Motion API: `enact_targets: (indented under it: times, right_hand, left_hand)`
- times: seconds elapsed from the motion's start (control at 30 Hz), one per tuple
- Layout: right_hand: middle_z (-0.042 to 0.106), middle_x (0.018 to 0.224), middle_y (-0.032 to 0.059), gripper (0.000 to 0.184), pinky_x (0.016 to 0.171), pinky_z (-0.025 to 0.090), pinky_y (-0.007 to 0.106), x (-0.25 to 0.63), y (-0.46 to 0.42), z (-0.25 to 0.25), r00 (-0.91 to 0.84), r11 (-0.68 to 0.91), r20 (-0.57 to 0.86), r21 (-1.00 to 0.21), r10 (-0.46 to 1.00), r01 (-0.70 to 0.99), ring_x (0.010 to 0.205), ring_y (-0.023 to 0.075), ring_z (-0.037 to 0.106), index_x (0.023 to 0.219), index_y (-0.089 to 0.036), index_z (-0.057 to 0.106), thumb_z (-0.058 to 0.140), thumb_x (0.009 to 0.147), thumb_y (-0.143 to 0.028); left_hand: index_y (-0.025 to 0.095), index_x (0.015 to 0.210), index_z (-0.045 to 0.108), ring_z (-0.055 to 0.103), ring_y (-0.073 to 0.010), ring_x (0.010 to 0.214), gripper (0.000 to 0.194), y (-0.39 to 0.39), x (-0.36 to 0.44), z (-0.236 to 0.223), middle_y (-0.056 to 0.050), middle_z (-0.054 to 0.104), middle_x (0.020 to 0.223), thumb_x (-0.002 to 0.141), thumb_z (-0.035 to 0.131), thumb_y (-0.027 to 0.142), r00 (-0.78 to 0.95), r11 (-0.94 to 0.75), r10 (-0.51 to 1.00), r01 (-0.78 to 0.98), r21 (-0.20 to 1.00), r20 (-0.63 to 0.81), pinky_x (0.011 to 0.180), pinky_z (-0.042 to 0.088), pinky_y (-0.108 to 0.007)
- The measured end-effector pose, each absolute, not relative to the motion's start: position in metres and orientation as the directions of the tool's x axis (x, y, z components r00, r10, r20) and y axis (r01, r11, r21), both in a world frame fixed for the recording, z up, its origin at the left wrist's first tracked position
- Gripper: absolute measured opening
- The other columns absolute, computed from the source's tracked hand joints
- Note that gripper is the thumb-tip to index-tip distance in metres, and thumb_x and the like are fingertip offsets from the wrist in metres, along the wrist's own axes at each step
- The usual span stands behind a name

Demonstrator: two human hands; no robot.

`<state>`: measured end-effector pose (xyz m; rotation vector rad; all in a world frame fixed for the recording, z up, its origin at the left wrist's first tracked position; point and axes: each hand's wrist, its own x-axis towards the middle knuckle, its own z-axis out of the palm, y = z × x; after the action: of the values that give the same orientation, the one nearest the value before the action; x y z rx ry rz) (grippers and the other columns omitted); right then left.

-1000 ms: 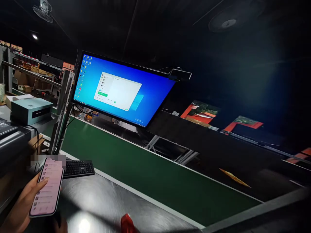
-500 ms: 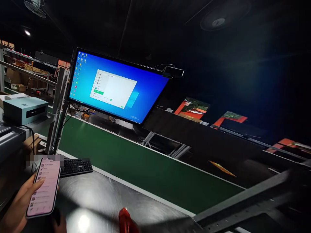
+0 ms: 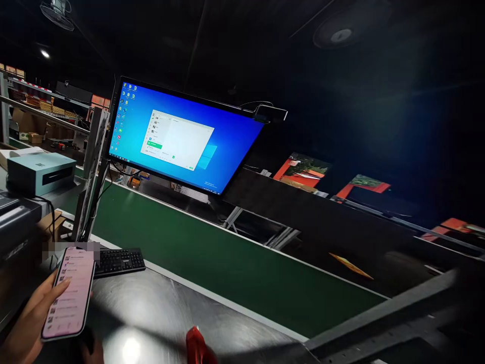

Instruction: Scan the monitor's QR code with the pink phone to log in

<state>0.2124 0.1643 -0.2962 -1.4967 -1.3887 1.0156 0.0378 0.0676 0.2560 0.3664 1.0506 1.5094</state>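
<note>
My left hand point(image 3: 36, 313) is wrapped round a smartphone point(image 3: 68, 296), held upright and a little tilted at the lower left. Its thumb lies over the lit pinkish screen, which shows a list of small entries. Below the phone, at the bottom edge, a shadowed bit of what looks like my right hand point(image 3: 96, 353) shows beside a dark rounded thing. Its fingers are mostly hidden and too dark to read. Just behind the phone is a black keyboard point(image 3: 120, 261) on the metal table point(image 3: 162, 303).
A monitor point(image 3: 182, 136) on a metal post shows a chat-like window. A green conveyor belt point(image 3: 212, 263) runs behind the table. To the left stands a pale box-shaped device point(image 3: 41, 172). A red object point(image 3: 197, 346) sits at the bottom edge; a metal frame bar point(image 3: 382, 308) crosses at right.
The view has shifted very slightly, so the background sits a little lower and further right. My left hand and the smartphone stay almost the same.
</note>
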Motion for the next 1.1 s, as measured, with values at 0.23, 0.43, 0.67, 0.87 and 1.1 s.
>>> enact_targets:
  times: [0.23, 0.43, 0.67, 0.87, 1.1]
  right_hand:
    - [0.084, 0.133, 0.0149, 0.068, 0.111, 0.063, 0.062, 0.213, 0.162, -0.293, 0.039, -0.037, -0.025, -0.932, 0.999, 0.361, 0.13, 0.048, 0.077, 0.131, -0.029, 0.087, 0.082, 0.072, -0.062]
    - [0.084, 0.129, 0.0177, 0.066, 0.104, 0.066, 0.065, 0.214, 0.161, -0.29, 0.07, 0.009, 0.033, -0.947, 0.997, 0.32, 0.123, 0.0508, 0.079, 0.125, -0.027, 0.089, 0.085, 0.071, -0.065]
    - [0.085, 0.125, 0.0192, 0.072, 0.104, 0.065, 0.069, 0.212, 0.16, -0.293, 0.09, 0.02, 0.048, -0.958, 0.995, 0.287, 0.12, 0.0531, 0.08, 0.127, -0.027, 0.089, 0.084, 0.071, -0.072]
    - [0.08, 0.136, 0.0224, 0.085, 0.112, 0.059, 0.071, 0.213, 0.16, -0.296, 0.033, 0.002, 0.013, -0.949, 0.999, 0.314, 0.13, 0.0541, 0.075, 0.13, -0.022, 0.088, 0.077, 0.07, -0.081]
    - [0.086, 0.124, 0.0182, 0.078, 0.103, 0.066, 0.067, 0.205, 0.157, -0.285, 0.111, 0.036, 0.076, -0.944, 0.991, 0.328, 0.117, 0.0519, 0.081, 0.122, -0.031, 0.091, 0.075, 0.071, -0.087]
  left_hand:
    - [0.017, 0.168, 0.053, 0.085, -0.0385, 0.109, 0.104, 0.069, 0.036, 0.253, -0.015, 0.087, 0.122, 0.077, 0.099, 0.037, -0.239, 0.111, 0.908, -0.657, 0.745, -0.345, 0.079, 0.073, -0.033]
    - [0.016, 0.168, 0.051, 0.085, -0.0392, 0.104, 0.1, 0.07, 0.036, 0.25, -0.016, 0.087, 0.12, 0.08, 0.096, 0.033, -0.238, 0.124, 0.908, -0.634, 0.763, -0.345, 0.079, 0.074, -0.037]
    - [0.018, 0.161, 0.061, 0.085, -0.0382, 0.105, 0.09, 0.071, 0.035, 0.249, -0.016, 0.087, 0.125, 0.08, 0.096, 0.035, -0.255, 0.113, 0.902, -0.637, 0.763, -0.347, 0.081, 0.073, -0.036]
    - [0.017, 0.162, 0.057, 0.086, -0.0369, 0.099, 0.089, 0.072, 0.037, 0.248, -0.016, 0.088, 0.119, 0.083, 0.094, 0.033, -0.253, 0.108, 0.906, -0.634, 0.766, -0.338, 0.077, 0.074, -0.036]
    - [0.017, 0.166, 0.055, 0.084, -0.0421, 0.11, 0.102, 0.075, 0.032, 0.241, -0.018, 0.087, 0.123, 0.076, 0.099, 0.037, -0.245, 0.122, 0.9, -0.653, 0.748, -0.361, 0.079, 0.074, -0.038]
